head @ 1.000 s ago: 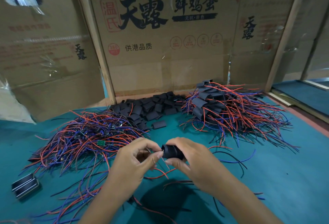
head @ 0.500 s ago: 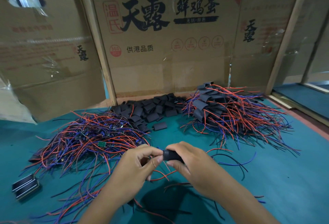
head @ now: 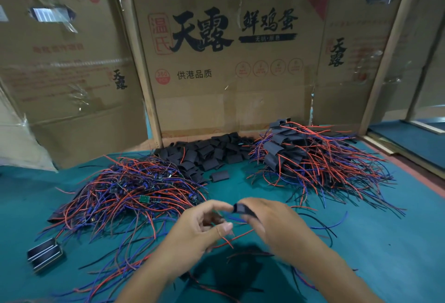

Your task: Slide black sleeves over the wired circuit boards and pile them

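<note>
Sleeving step: right hand (head: 272, 221) pinches black sleeve (head: 242, 209); left hand (head: 204, 227), fingers curled, feeds wires. Next, probably: finished pile (head: 310, 156) beyond sleeve.

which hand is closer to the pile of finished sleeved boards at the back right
Right. The right hand, gripping a black sleeve, sits just below the sleeved pile's near wire ends. The left hand is further left, beside the unsleeved wire pile.
</note>
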